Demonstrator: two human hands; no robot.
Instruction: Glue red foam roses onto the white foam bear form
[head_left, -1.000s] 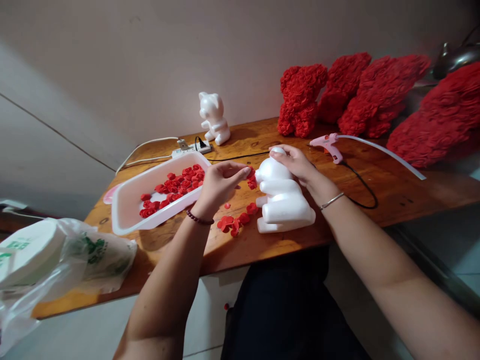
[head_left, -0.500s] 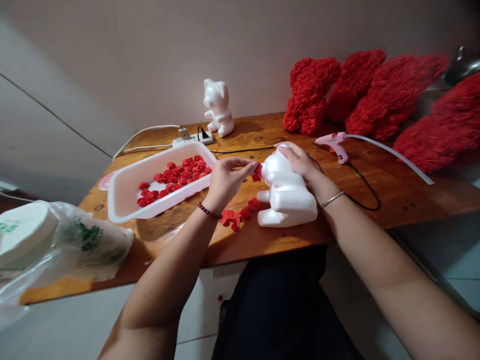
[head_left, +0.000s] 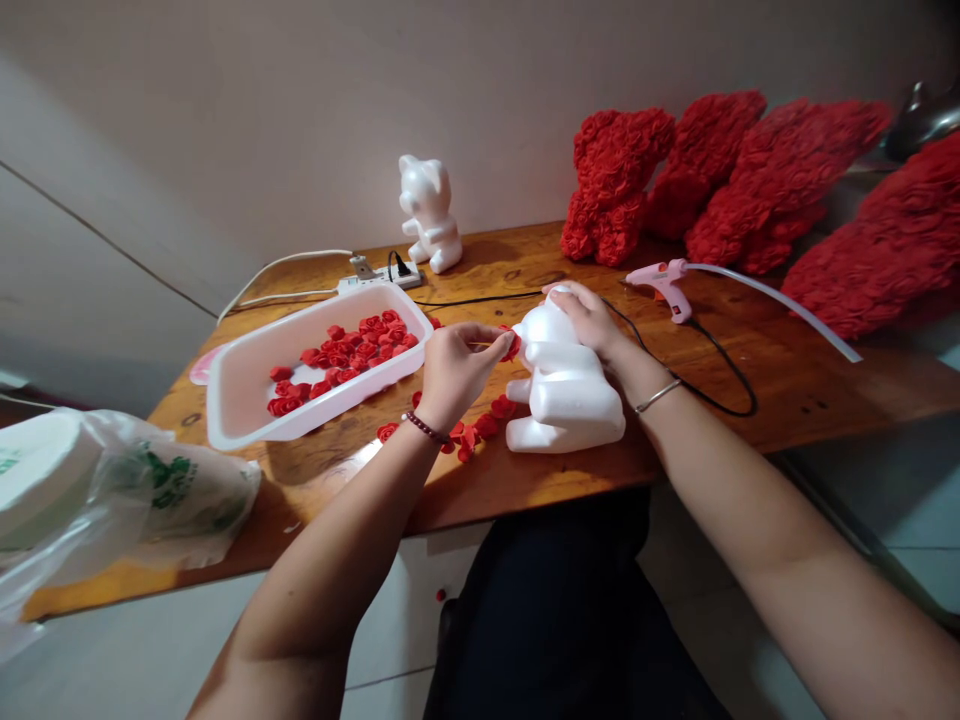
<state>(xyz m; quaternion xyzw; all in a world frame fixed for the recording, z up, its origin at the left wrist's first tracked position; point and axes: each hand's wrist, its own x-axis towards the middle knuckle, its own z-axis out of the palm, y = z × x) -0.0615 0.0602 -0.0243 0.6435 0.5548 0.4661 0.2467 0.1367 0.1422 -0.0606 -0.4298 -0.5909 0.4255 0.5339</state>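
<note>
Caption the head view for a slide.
Left hand pinches a red flower by the white bear the right hand holds.

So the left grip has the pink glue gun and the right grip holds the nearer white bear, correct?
Not quite: the head view shows the left grip holding a red flower; the pink glue gun lies on the table. The right grip does hold the nearer white bear.

Left hand (head_left: 463, 375) nearer held bear (head_left: 574, 388); more roses (head_left: 387, 432) visible
</note>
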